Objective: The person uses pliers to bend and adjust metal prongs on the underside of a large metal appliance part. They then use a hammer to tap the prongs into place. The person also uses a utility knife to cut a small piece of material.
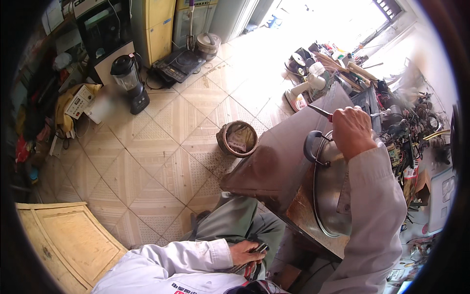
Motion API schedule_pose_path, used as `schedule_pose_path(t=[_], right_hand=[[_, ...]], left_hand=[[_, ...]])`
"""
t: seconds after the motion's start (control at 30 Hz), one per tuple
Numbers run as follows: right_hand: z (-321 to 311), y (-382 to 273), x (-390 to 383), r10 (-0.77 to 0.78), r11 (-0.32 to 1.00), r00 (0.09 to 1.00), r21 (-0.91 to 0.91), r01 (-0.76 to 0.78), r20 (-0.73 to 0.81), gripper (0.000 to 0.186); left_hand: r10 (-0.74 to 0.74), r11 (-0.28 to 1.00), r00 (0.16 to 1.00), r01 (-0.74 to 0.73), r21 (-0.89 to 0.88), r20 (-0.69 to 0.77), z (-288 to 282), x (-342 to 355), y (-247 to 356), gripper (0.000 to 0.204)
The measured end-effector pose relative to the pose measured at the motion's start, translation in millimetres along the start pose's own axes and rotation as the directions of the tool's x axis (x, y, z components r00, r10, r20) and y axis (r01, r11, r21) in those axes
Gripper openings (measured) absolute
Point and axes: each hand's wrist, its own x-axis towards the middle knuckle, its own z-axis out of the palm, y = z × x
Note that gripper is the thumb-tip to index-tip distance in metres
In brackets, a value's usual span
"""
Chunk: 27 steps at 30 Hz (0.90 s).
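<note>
My right hand (352,130) is closed around a red-handled tool (320,111) with a slim dark metal end pointing to the left. Its exact kind does not show. Below that hand, a shiny metal pot (333,191) sits on the workbench (274,161). A black loop handle (311,146) is fixed to the pot's rim on the far left side. My right forearm hides part of the pot. Low over my lap, my left hand (245,253) is closed on a small dark object (260,248). Something red shows just beneath it.
A round bin (237,139) stands on the tiled floor beside the bench. Tools and parts crowd the right side (396,127). A blender (128,81), a black cooktop (178,66) and a lidded cooker (208,45) stand farther off. A yellow wooden cabinet (73,235) is at left.
</note>
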Motion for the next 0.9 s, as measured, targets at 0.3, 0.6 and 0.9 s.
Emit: schedule_pose_path(t=[0.3,0.6,0.9], right_hand=[[24,-1,40,0.057,0.990,0.998,-0.128,-0.052,0.039,0.021],[31,0,63,0.188,0.963,0.980,-0.211,-0.170,0.071,0.015],[-43,5,-25,0.170,0.985,0.947,0.081,-0.154,-0.271,0.007]], left_hand=[[-0.043,0.999,0.999,0.043,-0.002,0.008,-9,2,8,0.032],[0.049,0.998,0.998,-0.050,-0.027,-0.030,-7,2,1,0.033],[-0.048,0.999,0.999,0.048,0.003,0.000,-8,-1,-3,0.032]])
